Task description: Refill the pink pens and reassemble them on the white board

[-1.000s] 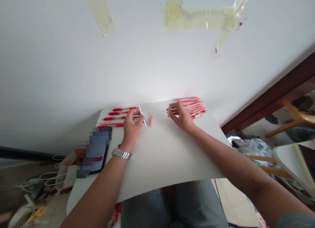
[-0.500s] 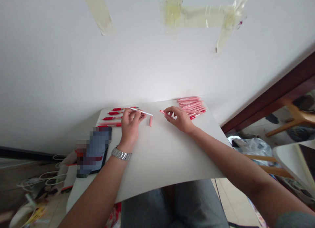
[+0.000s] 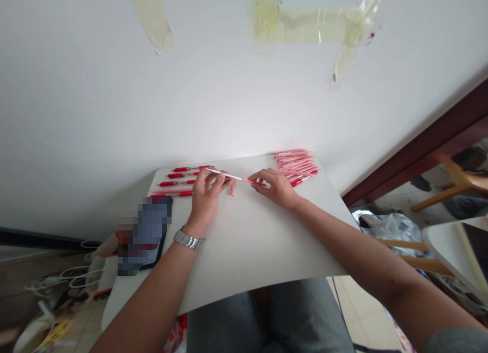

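My left hand (image 3: 206, 196), with a metal watch on the wrist, pinches a thin white pen refill (image 3: 227, 176) that points to the right. My right hand (image 3: 277, 186) pinches a pink pen barrel (image 3: 251, 181); the refill's tip meets the barrel's open end between the two hands. A short pink pen piece (image 3: 232, 188) lies on the white board (image 3: 251, 241) just below the refill.
A row of red pens (image 3: 177, 181) lies at the board's far left. A pile of pink pen barrels (image 3: 297, 163) sits at the far right. A phone (image 3: 147, 236) rests left of the board. A white wall stands behind; wooden furniture and bags are at right.
Both hands moved together. The refill swung from upright to level, and the pink barrel came left from the pile until their ends met.
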Available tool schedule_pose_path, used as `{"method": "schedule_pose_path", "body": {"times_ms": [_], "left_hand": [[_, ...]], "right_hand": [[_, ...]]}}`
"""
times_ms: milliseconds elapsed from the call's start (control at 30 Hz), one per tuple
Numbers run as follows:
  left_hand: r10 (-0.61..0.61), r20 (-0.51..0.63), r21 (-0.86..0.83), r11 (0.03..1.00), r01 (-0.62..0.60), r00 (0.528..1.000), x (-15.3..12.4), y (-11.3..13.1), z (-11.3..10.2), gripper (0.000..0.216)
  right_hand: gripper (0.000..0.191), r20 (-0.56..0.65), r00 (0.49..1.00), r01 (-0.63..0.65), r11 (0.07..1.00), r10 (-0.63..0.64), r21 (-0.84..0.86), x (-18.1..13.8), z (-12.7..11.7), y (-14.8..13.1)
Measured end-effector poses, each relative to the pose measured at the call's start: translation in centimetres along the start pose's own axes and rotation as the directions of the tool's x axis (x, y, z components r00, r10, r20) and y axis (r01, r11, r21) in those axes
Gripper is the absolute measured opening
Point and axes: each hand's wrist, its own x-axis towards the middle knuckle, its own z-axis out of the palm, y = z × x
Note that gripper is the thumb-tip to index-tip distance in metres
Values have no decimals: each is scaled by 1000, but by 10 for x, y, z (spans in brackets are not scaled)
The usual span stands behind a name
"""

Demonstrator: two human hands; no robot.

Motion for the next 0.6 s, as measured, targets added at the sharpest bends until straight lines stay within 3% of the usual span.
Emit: {"method": "schedule_pose_path", "body": {"times_ms": [333,467,600], "left_hand": [[86,-58,151,986,-77,995,3,-5,-8,25],[32,0,295,955,-30,999,2,-5,-11,29],[51,63,460,885,-74,997,1,-3,-12,28]], "right_hand": [[16,-53,997,-61,997,64,55,-1,1,0],[19,-36,998,-45,996,48,80,-1,0,0],[17,-32,999,-36,996,39,78,0,0,1]]}}
